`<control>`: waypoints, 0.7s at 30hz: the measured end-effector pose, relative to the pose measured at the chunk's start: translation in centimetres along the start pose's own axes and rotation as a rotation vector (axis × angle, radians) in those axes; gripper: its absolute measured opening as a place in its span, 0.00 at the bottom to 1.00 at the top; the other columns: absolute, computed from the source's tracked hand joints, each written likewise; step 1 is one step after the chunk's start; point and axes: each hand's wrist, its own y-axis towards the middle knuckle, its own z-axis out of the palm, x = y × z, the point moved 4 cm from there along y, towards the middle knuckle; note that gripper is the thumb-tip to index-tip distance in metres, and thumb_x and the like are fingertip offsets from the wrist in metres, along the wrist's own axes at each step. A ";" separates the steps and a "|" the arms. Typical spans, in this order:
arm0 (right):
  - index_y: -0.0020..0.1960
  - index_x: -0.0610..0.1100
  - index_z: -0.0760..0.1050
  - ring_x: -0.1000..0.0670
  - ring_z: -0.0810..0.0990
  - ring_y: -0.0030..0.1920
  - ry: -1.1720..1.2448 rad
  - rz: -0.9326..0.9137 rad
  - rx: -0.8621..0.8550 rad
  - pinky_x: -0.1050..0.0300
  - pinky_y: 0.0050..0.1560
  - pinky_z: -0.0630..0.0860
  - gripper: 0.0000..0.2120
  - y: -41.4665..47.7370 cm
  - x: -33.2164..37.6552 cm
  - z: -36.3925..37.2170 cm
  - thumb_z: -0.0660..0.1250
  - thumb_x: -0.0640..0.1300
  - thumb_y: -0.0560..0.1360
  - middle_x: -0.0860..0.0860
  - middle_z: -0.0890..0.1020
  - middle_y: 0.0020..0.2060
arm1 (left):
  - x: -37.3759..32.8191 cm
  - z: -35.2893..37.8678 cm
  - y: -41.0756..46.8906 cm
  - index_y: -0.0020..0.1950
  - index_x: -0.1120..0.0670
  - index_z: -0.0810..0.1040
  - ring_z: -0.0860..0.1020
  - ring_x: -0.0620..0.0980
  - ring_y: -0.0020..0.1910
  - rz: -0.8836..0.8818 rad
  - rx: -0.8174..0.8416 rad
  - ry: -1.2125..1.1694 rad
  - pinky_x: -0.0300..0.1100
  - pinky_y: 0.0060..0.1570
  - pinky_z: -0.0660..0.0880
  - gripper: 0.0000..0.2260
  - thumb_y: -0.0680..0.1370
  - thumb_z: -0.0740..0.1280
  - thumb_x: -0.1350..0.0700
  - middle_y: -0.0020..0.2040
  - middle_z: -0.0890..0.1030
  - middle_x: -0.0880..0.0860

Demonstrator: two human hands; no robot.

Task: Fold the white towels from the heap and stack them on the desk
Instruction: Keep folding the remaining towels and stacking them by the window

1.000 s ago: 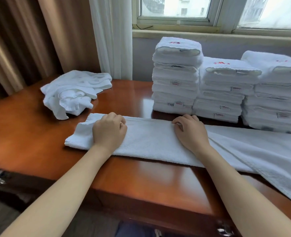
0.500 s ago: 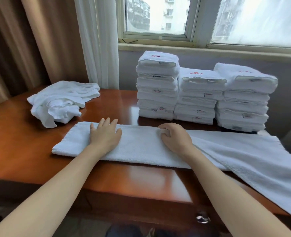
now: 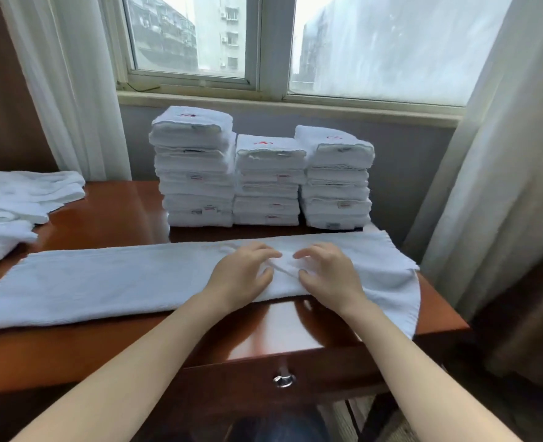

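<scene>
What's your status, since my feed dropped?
Left hand, right hand on the spread towel, grip unclear. Towel's right end overhangs desk. Three stacks behind; nothing blocking.

Single view, head-worn, wide-angle. Faces forward and down over desk (image 3: 72,355) toward window (image 3: 200,36) beyond. Near: forearms (image 3: 120,378) enter from bottom edge, left hand (image 3: 241,275) and right hand (image 3: 327,277) just below frame centre. Drawer knob (image 3: 283,379) low in frame, towel stacks (image 3: 267,180) mid-frame by wall (image 3: 407,161). Curtains (image 3: 72,90) bow at both sides. Heap (image 3: 15,212) cut off at left edge.

Daylit window (image 3: 375,46), pale curtains (image 3: 500,148) either side, grey wall (image 3: 407,173).
</scene>
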 end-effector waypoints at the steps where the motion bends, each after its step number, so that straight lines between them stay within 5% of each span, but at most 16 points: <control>1: 0.52 0.48 0.83 0.49 0.77 0.55 -0.008 0.007 -0.014 0.55 0.55 0.72 0.12 -0.6 -0.7 -0.7 0.70 0.39 0.70 0.52 0.82 0.50 | -0.9 0.5 0.2 0.67 0.48 0.78 0.72 0.44 0.66 0.037 0.009 -0.019 0.39 0.61 0.69 0.17 0.78 0.66 0.56 0.67 0.75 0.45; 6: 0.46 0.48 0.83 0.50 0.76 0.55 -0.027 0.097 -0.134 0.53 0.54 0.74 0.07 -3.6 -4.0 -3.6 0.72 0.42 0.69 0.54 0.79 0.47 | -4.9 3.0 1.1 0.62 0.47 0.81 0.75 0.44 0.60 0.221 0.100 -0.100 0.42 0.58 0.74 0.14 0.76 0.69 0.52 0.61 0.78 0.45; 9: 0.50 0.50 0.83 0.52 0.75 0.58 -0.029 0.176 -0.007 0.54 0.56 0.74 0.08 -4.8 -6.0 -4.0 0.70 0.48 0.71 0.56 0.78 0.50 | -6.1 4.4 1.7 0.62 0.46 0.80 0.74 0.45 0.60 0.258 0.169 -0.072 0.44 0.57 0.74 0.16 0.74 0.68 0.52 0.61 0.76 0.45; 13: 0.62 0.52 0.79 0.59 0.71 0.65 0.077 0.212 0.181 0.62 0.64 0.67 0.19 -6.1 -6.8 -4.4 0.71 0.52 0.72 0.58 0.74 0.63 | -6.4 5.2 2.9 0.58 0.45 0.81 0.74 0.49 0.59 0.234 0.150 -0.012 0.47 0.55 0.73 0.11 0.75 0.68 0.53 0.57 0.77 0.46; 17: 0.59 0.55 0.78 0.63 0.75 0.56 0.147 0.187 0.278 0.61 0.60 0.71 0.19 -6.9 -6.6 -5.8 0.71 0.51 0.69 0.61 0.78 0.58 | -6.2 5.1 4.3 0.55 0.48 0.81 0.77 0.48 0.55 0.151 0.151 -0.001 0.47 0.50 0.74 0.12 0.81 0.63 0.44 0.54 0.80 0.45; 21: 0.64 0.56 0.76 0.60 0.75 0.61 0.096 0.271 0.147 0.63 0.60 0.71 0.25 -6.6 -8.0 -7.6 0.68 0.45 0.68 0.62 0.79 0.60 | -6.2 4.3 6.0 0.52 0.47 0.77 0.78 0.49 0.54 0.027 0.068 -0.090 0.46 0.48 0.73 0.12 0.82 0.59 0.42 0.51 0.82 0.46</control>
